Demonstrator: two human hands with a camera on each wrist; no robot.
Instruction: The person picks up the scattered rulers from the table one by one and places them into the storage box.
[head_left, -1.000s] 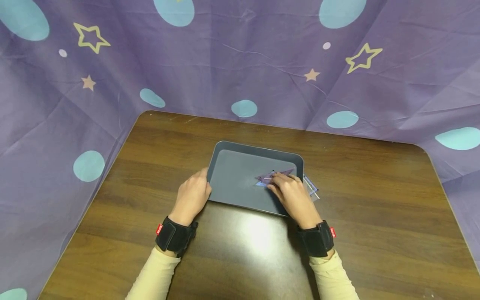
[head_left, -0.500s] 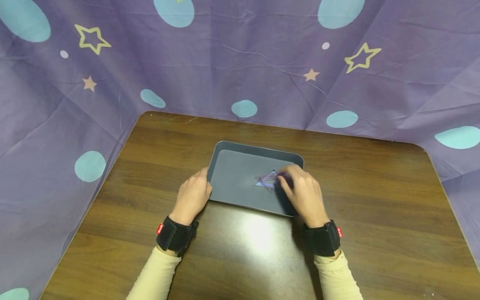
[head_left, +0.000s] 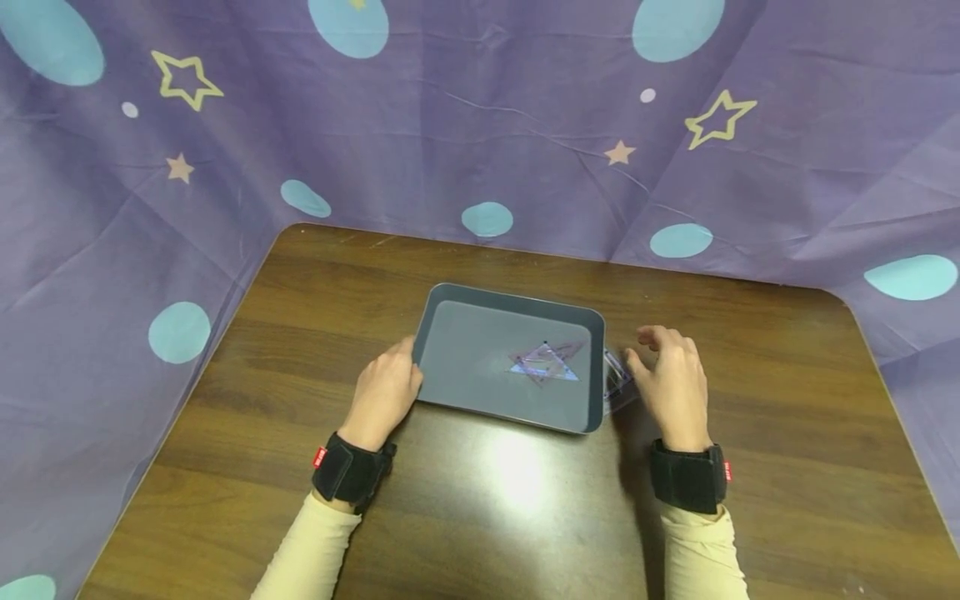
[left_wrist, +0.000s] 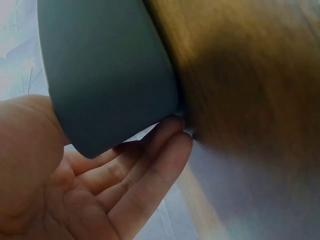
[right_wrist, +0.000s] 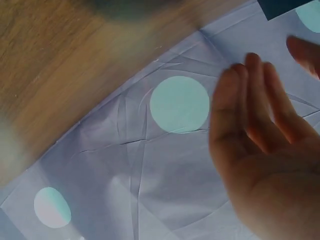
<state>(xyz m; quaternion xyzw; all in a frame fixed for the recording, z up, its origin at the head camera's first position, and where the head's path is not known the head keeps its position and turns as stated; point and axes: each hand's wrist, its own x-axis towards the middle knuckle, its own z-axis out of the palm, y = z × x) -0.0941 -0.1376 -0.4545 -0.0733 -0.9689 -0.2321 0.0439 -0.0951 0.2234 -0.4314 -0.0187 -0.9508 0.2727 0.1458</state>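
Observation:
My left hand (head_left: pixel 384 390) grips the left side of a dark grey tray (head_left: pixel 465 333); in the left wrist view, thumb and fingers (left_wrist: pixel 165 165) lie on either side of the tray wall (left_wrist: pixel 110 75). Toward the tray's right end lie clear, purple-tinted set squares (head_left: pixel 551 373), overlapping one another. Just outside the tray's right wall rests another clear piece with bluish edges (head_left: pixel 615 377), its full outline partly hidden. My right hand (head_left: pixel 672 387) hovers beside that piece, fingers loosely bent and holding nothing. The right wrist view shows the same hand (right_wrist: pixel 270 145) with a gap between thumb and fingers.
A brown wooden table (head_left: pixel 480 517) bears the tray. Purple cloth (head_left: pixel 420 125) with stars and pale blue spots hangs along the back and both sides.
My right hand has let go of a purple-tinted set square in the tray and moved right, past the tray's right wall. My left hand keeps its grip on the tray.

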